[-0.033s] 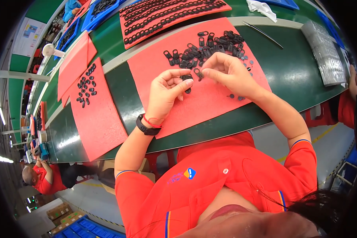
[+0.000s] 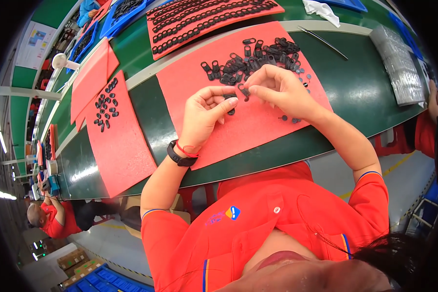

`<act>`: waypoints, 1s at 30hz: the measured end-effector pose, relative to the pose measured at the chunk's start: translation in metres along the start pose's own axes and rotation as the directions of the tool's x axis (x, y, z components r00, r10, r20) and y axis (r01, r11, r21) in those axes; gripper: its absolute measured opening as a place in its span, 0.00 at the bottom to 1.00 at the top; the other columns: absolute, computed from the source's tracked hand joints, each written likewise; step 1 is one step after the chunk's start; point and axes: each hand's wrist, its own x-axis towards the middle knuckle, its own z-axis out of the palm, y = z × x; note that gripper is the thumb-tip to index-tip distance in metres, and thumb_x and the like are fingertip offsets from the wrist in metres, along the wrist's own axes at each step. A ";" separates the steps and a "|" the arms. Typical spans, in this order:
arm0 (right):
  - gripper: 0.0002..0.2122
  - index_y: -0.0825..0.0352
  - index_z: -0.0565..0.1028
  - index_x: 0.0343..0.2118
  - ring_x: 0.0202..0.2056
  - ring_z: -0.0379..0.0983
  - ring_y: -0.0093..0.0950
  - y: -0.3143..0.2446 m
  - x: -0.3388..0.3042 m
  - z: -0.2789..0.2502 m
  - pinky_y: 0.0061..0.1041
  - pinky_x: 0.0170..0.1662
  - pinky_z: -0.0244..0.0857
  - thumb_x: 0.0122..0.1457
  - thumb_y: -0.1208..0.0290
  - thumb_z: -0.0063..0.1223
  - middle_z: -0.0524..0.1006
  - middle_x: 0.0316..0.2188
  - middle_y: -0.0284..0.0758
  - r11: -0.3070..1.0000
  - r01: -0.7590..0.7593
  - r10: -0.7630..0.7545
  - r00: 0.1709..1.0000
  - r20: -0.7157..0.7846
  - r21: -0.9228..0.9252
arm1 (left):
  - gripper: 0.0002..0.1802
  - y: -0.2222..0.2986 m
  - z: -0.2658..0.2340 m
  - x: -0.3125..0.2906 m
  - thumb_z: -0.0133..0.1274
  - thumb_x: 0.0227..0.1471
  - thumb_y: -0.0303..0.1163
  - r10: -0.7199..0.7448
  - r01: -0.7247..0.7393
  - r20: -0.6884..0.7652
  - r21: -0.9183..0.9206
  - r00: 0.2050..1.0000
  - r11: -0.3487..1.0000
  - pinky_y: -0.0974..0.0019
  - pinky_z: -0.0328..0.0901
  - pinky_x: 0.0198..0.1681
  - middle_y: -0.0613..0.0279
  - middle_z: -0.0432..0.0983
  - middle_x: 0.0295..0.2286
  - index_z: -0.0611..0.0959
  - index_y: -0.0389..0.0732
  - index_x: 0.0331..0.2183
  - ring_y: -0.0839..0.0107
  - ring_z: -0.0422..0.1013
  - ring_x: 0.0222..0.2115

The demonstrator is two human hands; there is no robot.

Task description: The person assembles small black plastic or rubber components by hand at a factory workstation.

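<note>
My left hand (image 2: 207,109) is closed, thumb and fingers pinching a small black oblong plastic part (image 2: 231,111) that the fingers partly cover. Close beside it, my right hand (image 2: 280,90) curls thumb and forefinger together at a second black plastic part with an open loop at one end (image 2: 243,90). The fingertips hide some of that grip. Both hands are over a pink mat (image 2: 228,141). Beyond them lies a loose heap of similar black looped parts (image 2: 253,61), with small grey round pieces (image 2: 301,71) along its right side.
Another pink mat (image 2: 114,151) at left bears several black parts. A far pink board (image 2: 211,34) carries rows of them. Tweezers (image 2: 323,43), a white cloth (image 2: 321,10) and a stack of clear plastic trays (image 2: 396,65) sit to the right. Co-workers are at both sides.
My right fingertips have shifted slightly left toward my left hand, and the looped black part at them has tilted a little. My left hand is nearly still.
</note>
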 end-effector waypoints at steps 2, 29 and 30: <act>0.04 0.70 0.68 0.30 0.25 0.70 0.16 -0.001 -0.001 0.002 0.15 0.24 0.63 0.55 0.75 0.48 0.75 0.30 0.35 0.998 0.012 -0.012 1.000 0.004 0.069 | 0.09 0.000 0.000 -0.001 0.56 0.46 0.24 0.005 -0.005 0.004 0.076 1.000 0.997 0.82 0.59 0.19 0.63 0.76 0.25 0.79 0.35 0.34 0.85 0.68 0.21; 0.04 0.68 0.73 0.32 0.27 0.69 0.14 0.005 -0.004 0.002 0.14 0.27 0.61 0.53 0.76 0.52 0.74 0.26 0.28 0.986 0.077 -0.053 0.986 0.160 -0.148 | 0.13 -0.002 0.006 -0.005 0.50 0.49 0.21 0.008 -0.008 0.018 -0.011 1.000 1.000 0.72 0.72 0.31 0.58 0.72 0.32 0.72 0.31 0.40 0.72 0.73 0.30; 0.05 0.69 0.73 0.32 0.26 0.69 0.14 0.004 -0.004 0.002 0.14 0.27 0.61 0.53 0.76 0.52 0.74 0.26 0.29 0.984 0.076 -0.054 0.988 0.143 -0.158 | 0.13 -0.001 0.004 -0.005 0.50 0.49 0.21 0.021 -0.024 0.045 0.054 0.999 0.998 0.73 0.71 0.29 0.58 0.71 0.31 0.72 0.31 0.40 0.73 0.73 0.30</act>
